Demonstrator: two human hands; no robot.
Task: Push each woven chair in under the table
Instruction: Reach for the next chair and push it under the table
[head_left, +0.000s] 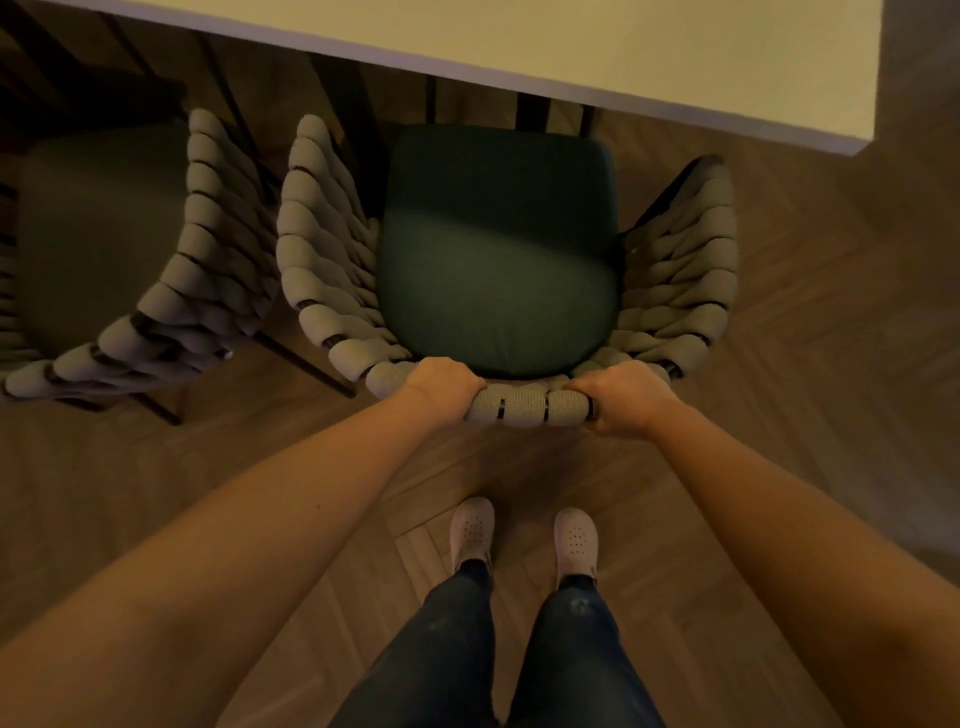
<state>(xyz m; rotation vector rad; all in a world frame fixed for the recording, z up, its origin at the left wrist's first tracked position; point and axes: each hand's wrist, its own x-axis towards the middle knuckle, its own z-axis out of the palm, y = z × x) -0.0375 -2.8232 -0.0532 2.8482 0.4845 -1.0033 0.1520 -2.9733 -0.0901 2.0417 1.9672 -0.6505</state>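
Woven chair (498, 249) at 12 o'clock, front at table (571, 57) edge | I see left hand (441, 382), right hand (621, 397) grip closed on backrest rim | rigid frame, soft weave: push there.

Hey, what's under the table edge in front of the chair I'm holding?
Under the table only dark legs and wood floor show, just past the green seat cushion. The tabletop covers everything deeper, so what lies there cannot be seen.
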